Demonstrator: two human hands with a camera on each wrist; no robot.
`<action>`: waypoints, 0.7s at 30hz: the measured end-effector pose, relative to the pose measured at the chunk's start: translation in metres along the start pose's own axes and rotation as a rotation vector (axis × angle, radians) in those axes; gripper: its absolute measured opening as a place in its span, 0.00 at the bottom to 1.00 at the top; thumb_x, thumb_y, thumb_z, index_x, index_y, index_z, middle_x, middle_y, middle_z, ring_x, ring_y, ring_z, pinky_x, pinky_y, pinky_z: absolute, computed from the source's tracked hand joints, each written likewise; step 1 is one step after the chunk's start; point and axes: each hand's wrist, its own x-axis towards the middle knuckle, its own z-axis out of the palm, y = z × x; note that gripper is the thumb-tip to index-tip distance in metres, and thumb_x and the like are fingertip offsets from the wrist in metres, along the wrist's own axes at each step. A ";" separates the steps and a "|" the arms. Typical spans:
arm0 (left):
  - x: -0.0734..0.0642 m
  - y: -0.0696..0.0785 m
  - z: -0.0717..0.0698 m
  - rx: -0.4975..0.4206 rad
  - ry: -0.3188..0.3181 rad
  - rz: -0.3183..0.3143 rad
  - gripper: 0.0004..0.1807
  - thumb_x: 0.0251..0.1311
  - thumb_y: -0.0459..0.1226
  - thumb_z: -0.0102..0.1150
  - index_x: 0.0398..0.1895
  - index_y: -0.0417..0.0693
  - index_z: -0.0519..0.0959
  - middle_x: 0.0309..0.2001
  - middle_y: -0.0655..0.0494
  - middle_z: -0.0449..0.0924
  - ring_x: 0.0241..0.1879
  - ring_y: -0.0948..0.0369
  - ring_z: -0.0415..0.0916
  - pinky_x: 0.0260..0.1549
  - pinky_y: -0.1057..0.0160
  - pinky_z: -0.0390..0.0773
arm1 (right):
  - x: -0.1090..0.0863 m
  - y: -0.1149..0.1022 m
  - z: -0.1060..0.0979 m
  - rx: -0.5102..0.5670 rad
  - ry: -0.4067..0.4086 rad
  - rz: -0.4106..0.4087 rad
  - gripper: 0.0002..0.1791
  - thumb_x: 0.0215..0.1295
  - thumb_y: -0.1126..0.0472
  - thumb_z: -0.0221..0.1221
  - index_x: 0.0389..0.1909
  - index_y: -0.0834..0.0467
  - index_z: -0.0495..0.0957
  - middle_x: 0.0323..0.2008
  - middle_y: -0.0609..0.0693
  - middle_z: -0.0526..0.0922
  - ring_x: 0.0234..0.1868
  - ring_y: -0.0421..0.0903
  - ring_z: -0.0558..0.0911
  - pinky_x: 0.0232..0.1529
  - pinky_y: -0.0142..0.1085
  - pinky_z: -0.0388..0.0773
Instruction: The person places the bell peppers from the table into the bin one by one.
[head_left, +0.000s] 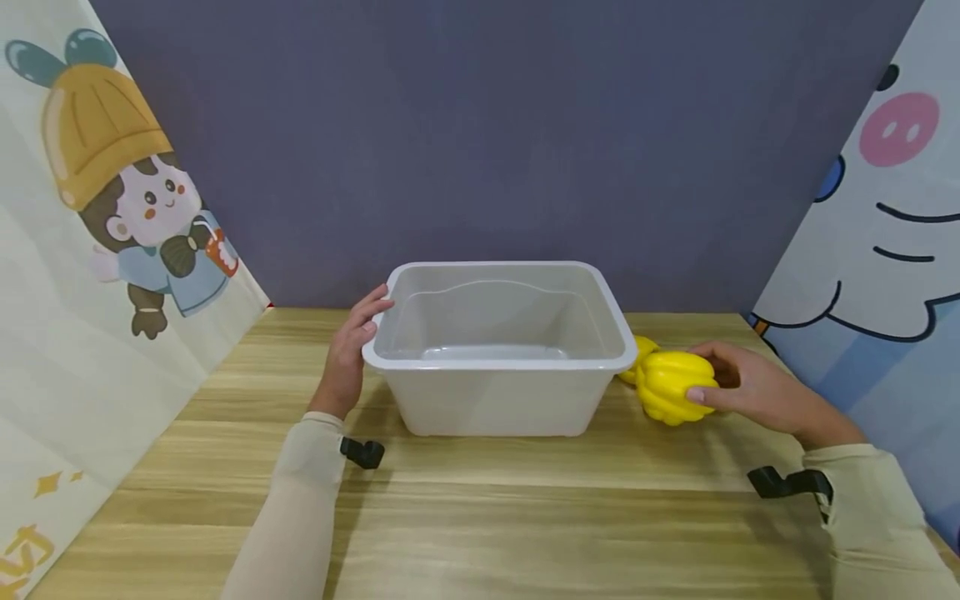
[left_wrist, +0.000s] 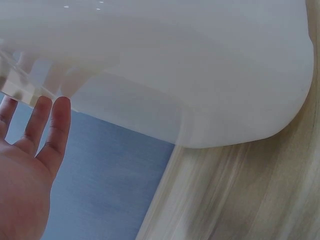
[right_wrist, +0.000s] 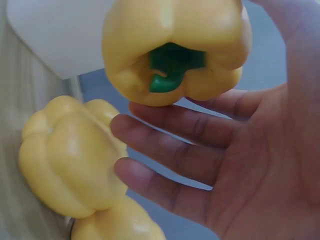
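My right hand [head_left: 757, 387] holds a yellow bell pepper [head_left: 671, 385] between thumb and fingers, to the right of a white plastic tub [head_left: 498, 400]. In the right wrist view the held pepper [right_wrist: 172, 30] shows its green stem, and two more yellow bell peppers [right_wrist: 72, 155] sit close beside my fingers. The head view shows only part of those peppers [head_left: 632, 367], behind the held one and the tub's corner. My left hand [head_left: 348, 354] touches the tub's left rim with its fingertips; in the left wrist view its fingers [left_wrist: 59, 125] look mostly straight.
The tub stands on a wood-grain table [head_left: 525, 517], in front of a grey-blue back panel [head_left: 495, 142]. Printed cartoon side panels [head_left: 45, 333] rise at left and right. Each wrist wears a black camera mount [head_left: 363, 452].
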 end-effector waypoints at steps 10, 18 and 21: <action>0.000 -0.002 0.002 -0.006 -0.003 0.008 0.22 0.67 0.33 0.33 0.59 0.28 0.65 0.69 0.44 0.53 0.68 0.53 0.48 0.56 0.62 0.61 | 0.005 -0.007 -0.004 -0.029 -0.013 -0.045 0.21 0.63 0.59 0.57 0.56 0.59 0.66 0.44 0.54 0.77 0.39 0.46 0.79 0.36 0.35 0.77; 0.001 -0.003 0.002 -0.027 0.005 0.008 0.22 0.67 0.35 0.33 0.59 0.32 0.67 0.69 0.43 0.52 0.69 0.53 0.48 0.57 0.62 0.60 | 0.002 -0.006 -0.005 -0.027 0.005 -0.018 0.22 0.63 0.59 0.57 0.56 0.60 0.66 0.45 0.55 0.76 0.39 0.45 0.79 0.37 0.35 0.77; 0.000 0.002 0.001 -0.011 0.006 0.009 0.22 0.67 0.33 0.33 0.59 0.31 0.66 0.69 0.43 0.52 0.69 0.53 0.48 0.57 0.61 0.60 | 0.003 -0.006 -0.005 -0.016 0.013 -0.023 0.22 0.63 0.59 0.57 0.56 0.60 0.65 0.46 0.55 0.76 0.39 0.45 0.79 0.36 0.35 0.77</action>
